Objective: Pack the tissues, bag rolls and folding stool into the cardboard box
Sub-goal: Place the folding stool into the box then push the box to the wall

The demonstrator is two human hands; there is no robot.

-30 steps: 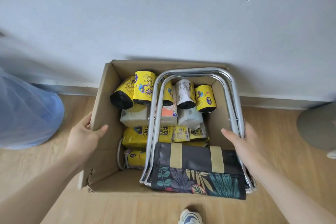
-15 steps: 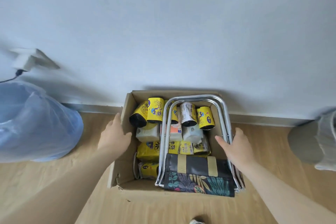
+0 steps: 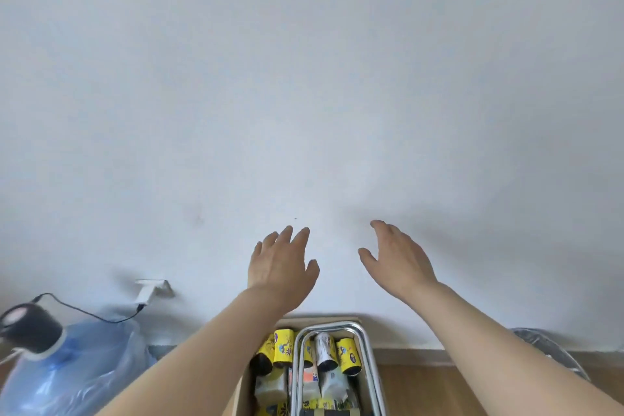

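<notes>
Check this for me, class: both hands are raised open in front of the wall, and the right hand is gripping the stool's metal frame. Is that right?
Not quite. In the head view the right hand is empty, fingers spread, well clear of the stool's metal frame in the cardboard box. The left hand is raised open too.

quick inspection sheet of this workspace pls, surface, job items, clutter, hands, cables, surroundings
surface: wooden floor, only a strip in view
job's things: cardboard box at the wall, holding yellow bag rolls, tissue packs and the folding stool, its metal frame on top
clutter: nothing seen loose on the floor
grips: left hand and right hand both raised in front of the wall, open, holding nothing
cables: black cable from the wall plug to the pump on the water jug
surroundings: plain white wall; a grey object at right edge, unclear
</notes>
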